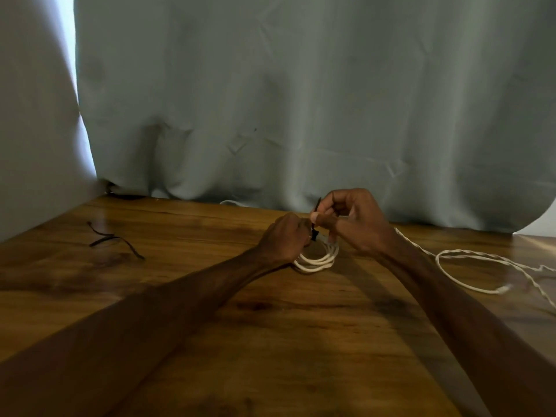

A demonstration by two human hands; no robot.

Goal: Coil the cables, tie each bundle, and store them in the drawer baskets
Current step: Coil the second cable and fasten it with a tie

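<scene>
While the coiled white cable (319, 260) is gripped on the desk (270, 326) by the curled left hand (284, 236), a black tie (316, 218) is pinched just above the coil between thumb and fingers of the right hand (352, 221). A loose white cable (469, 256) is seen right of that hand, and spare black ties (114, 238) well left of the left hand.

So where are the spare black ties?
In the head view, the spare black ties lie on the wooden table, well left of the left hand.
</scene>
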